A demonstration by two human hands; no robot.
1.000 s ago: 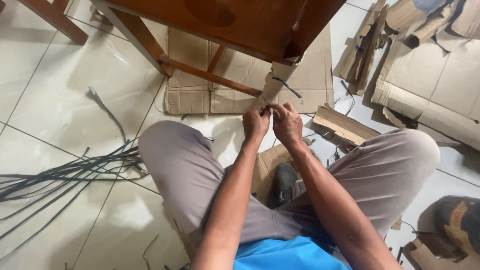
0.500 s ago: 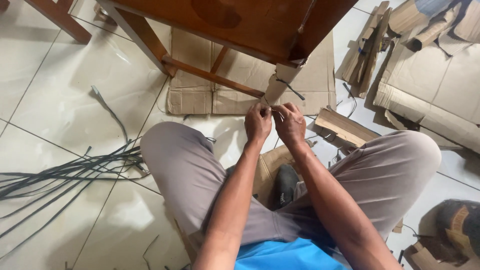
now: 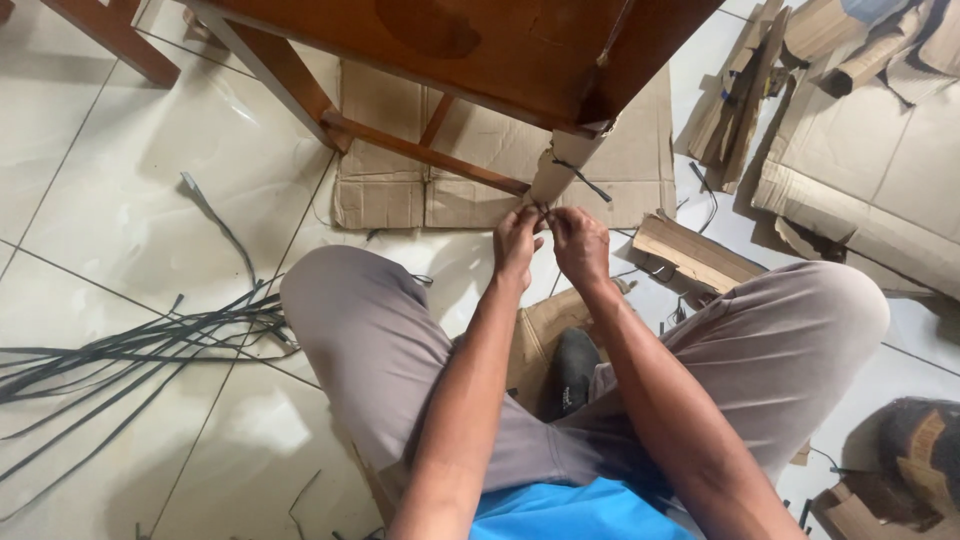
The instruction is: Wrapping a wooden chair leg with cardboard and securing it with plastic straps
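Pinching strap [image 3: 541,209] btwn left hand [image 3: 516,245], right hand [image 3: 581,246]

Glossy wooden table [image 3: 480,50], matt cardboard sheet [image 3: 400,190], glossy floor tiles [image 3: 130,200]

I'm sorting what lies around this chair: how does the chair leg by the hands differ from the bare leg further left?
The near chair leg is wrapped in cardboard with a black strap around it; the bare wooden leg shows reddish-brown wood. The left hand and right hand meet at the wrapped leg's foot; nothing touches the bare leg. Both belong to one chair on the tiled floor.
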